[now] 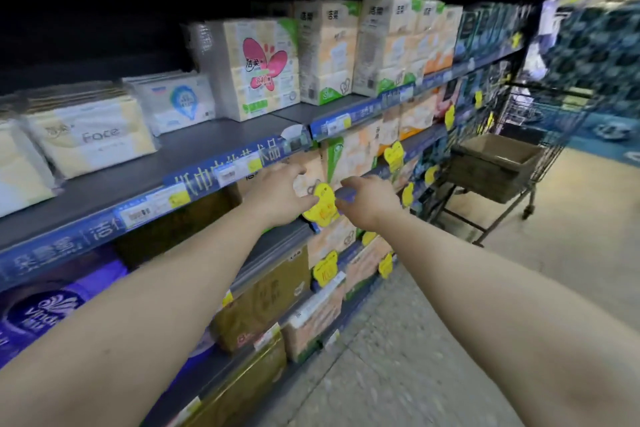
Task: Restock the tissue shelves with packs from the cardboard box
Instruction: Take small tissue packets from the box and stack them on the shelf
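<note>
**Two hands at the pack, box well off to the right**

Both arms reach into the second shelf down. The left hand [280, 189] lies spread, palm against the front of a pale orange tissue pack [311, 172] that stands under the blue price strip [221, 173]; its fingers are loose and uncurled, pressing more than gripping. The right hand [367, 199] sits just beside it, fingers bent toward the pack's right edge, with a yellow sale tag [322, 204] hanging between the two hands. Whether the right fingers actually pinch the wrapper or only touch it I cannot tell; motion blur hides the tips. Neither hand carries a pack free of the shelf.

Past the right hand, well apart from it, a cardboard box [495, 163] rides in a wire shopping cart [540, 135] on the aisle floor; its top is open, and its contents do not show from here.

By the look of it the pack is light and soft: stacked tissue in thin plastic film, which will dent under fingertips and slide on the metal shelf. A flat palm on each end face, squeezing gently, should hold better than pinching the slick film. Above the left hand, the next shelf has bare space in front of the Face packs [90, 135].
</note>
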A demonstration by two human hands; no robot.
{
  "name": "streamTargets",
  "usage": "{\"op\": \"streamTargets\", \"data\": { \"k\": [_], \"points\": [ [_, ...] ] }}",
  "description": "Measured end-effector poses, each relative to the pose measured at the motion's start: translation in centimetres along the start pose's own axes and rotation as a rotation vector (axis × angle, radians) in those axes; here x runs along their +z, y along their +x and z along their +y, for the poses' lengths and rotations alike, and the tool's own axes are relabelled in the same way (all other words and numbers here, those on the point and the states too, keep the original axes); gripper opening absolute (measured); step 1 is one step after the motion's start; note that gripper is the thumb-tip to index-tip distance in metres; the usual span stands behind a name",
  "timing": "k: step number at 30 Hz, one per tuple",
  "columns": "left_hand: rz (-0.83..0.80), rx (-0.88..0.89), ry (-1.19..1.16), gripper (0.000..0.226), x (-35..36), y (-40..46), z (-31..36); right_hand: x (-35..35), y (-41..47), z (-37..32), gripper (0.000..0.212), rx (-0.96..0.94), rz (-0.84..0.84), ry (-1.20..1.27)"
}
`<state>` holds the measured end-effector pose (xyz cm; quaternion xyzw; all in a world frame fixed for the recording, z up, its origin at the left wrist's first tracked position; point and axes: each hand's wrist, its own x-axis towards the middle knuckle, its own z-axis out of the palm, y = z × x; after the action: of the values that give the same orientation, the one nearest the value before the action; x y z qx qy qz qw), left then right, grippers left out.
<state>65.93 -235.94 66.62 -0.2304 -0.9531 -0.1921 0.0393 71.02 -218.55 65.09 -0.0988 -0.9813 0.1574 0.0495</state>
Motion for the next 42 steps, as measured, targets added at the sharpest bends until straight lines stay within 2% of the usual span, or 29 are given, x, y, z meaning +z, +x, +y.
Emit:
{"op": "streamTargets", "data": {
  "k": [7,10,21,28,33,42],
  "points": [
    [-0.165,0.067,-0.057,0.064,7.0,6.1,6.5,-0.5,2.0,10.5,0.052,0.189,0.036,-0.004],
    [-0.198,0.07,-0.065,0.069,10.1,9.8,9.5,-0.8,4.2,15.3,0.054,0.248,0.026,-0.025],
    [-0.263,0.06,-0.104,0.081,18.8,25.1,21.1,-5.6,14.5,32.0,0.055,0.328,0.008,-0.045],
    [-0.298,0.135,-0.101,0.079,23.9,34.8,26.2,-5.6,22.8,40.0,0.056,0.338,-0.008,-0.007],
    [-0.317,0.157,-0.083,0.069,28.9,45.0,29.4,-5.7,31.7,47.0,0.054,0.357,0.017,0.016],
    [-0.401,0.256,-0.079,0.074,36.2,65.7,40.2,-9.8,45.8,62.2,0.055,0.511,0.085,0.036]
  ]
}}
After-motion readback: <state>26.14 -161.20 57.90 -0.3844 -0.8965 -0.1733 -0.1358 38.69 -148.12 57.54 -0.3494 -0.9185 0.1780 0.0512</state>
